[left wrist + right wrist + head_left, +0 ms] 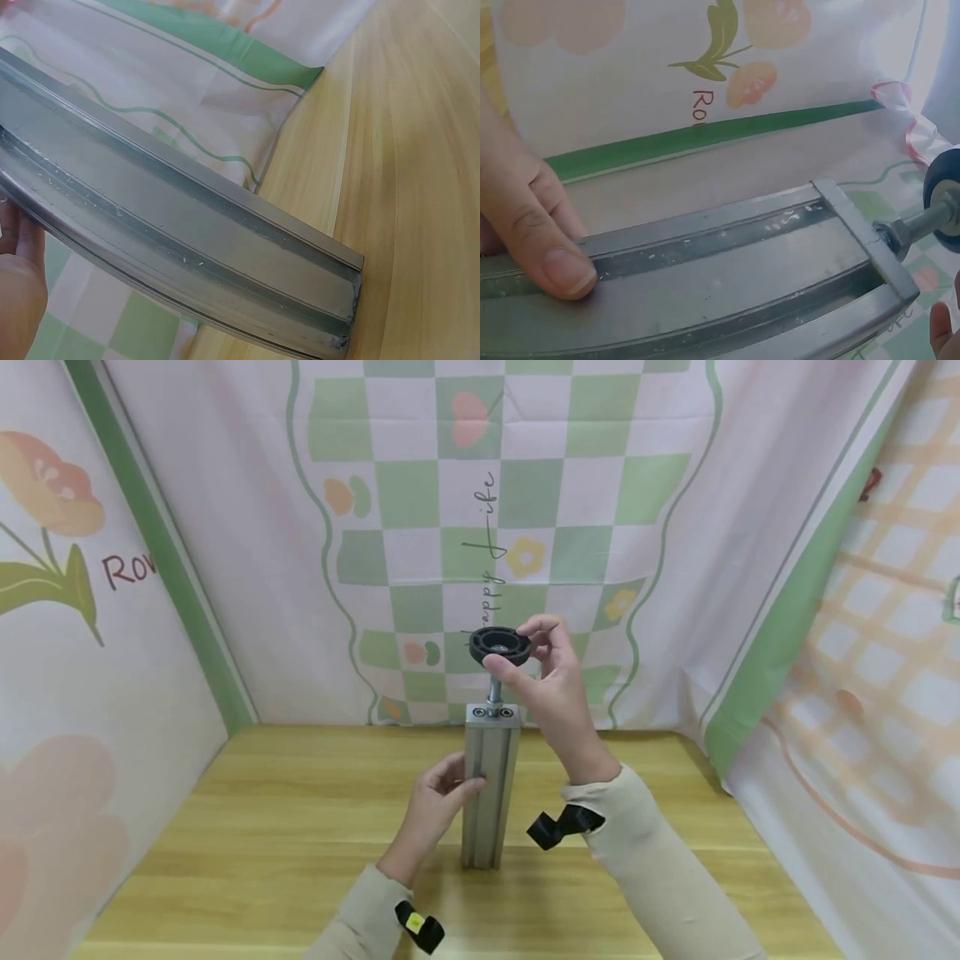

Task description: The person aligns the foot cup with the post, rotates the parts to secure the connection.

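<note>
Above a wooden tabletop (247, 827), a grey metal profile (486, 810) is held upright by the left hand (441, 789), the thumb being laid on the near side and the fingers set behind. Whether the lower end is touching the wood cannot be told. At its upper end the profile is capped by a flat end plate (492, 721), whose squared edges are overhung slightly by nothing but the rod's fittings: a threaded rod (496, 691) is set upright there, with a hex nut (901, 234) seen at its base in the right wrist view. The rod is topped by a black round foot (499, 648), pinched at its rim between the thumb and fingers of the right hand (555, 672). Much of the rim's left edge is left uncovered, and a gap is kept between the right hand and the plate. Both slots of the profile are speckled with pale flecks along their edges. Wood is seen on either side of the profile, giving room to left and right; behind, the tabletop's far edge is met by a patterned cloth (408, 493). Black wrist mounts (566, 827) are worn over both sleeves.
</note>
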`<control>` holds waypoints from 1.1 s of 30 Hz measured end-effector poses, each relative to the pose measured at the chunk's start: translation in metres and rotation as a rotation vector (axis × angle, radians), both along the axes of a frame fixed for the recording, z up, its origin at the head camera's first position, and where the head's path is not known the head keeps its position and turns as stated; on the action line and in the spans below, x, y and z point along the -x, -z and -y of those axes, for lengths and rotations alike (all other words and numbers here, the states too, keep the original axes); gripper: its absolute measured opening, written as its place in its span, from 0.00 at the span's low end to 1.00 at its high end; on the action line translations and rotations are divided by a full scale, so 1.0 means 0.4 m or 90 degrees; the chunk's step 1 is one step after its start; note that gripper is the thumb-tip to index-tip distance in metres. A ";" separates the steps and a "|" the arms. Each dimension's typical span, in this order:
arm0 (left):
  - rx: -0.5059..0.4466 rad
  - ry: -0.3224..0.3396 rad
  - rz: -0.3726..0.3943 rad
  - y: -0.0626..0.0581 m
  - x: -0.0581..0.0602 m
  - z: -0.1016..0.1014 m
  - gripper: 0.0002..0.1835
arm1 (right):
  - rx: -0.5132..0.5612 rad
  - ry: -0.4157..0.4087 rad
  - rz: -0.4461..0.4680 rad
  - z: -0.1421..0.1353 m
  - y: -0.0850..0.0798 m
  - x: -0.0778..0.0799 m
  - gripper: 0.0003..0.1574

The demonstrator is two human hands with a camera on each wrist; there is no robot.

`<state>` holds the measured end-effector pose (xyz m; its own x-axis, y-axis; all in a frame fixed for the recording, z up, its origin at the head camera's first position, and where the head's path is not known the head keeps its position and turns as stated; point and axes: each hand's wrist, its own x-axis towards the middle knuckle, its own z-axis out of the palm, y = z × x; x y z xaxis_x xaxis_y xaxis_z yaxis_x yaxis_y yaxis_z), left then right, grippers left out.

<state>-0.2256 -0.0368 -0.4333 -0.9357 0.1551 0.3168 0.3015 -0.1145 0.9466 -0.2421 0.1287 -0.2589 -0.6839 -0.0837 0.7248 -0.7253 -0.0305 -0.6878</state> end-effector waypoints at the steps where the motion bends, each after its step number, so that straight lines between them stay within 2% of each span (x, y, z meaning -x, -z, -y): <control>1: 0.001 0.000 0.001 0.000 0.000 0.000 0.22 | -0.013 0.020 -0.009 0.001 -0.002 -0.001 0.32; 4: 0.003 -0.003 0.003 0.001 0.004 0.000 0.22 | -0.051 0.071 -0.051 0.005 -0.005 -0.005 0.34; 6: 0.007 -0.005 0.003 0.000 0.003 -0.001 0.22 | -0.068 0.073 -0.059 0.007 -0.006 -0.006 0.34; 9: 0.016 -0.010 0.006 0.000 0.003 0.000 0.22 | -0.073 0.005 -0.036 0.004 -0.009 -0.006 0.35; 13: 0.028 -0.013 0.012 0.001 0.001 0.002 0.23 | -0.040 -0.135 0.014 -0.002 -0.010 0.000 0.36; 17: 0.029 -0.014 0.014 0.001 0.000 0.003 0.23 | -0.025 -0.204 0.016 -0.005 -0.009 0.005 0.36; 27: 0.032 -0.014 -0.003 -0.001 0.000 0.002 0.21 | 0.010 -0.218 -0.016 -0.006 0.007 0.016 0.29; 33: 0.027 -0.009 -0.006 -0.004 -0.002 0.002 0.21 | 0.024 -0.210 -0.011 -0.003 0.016 0.016 0.24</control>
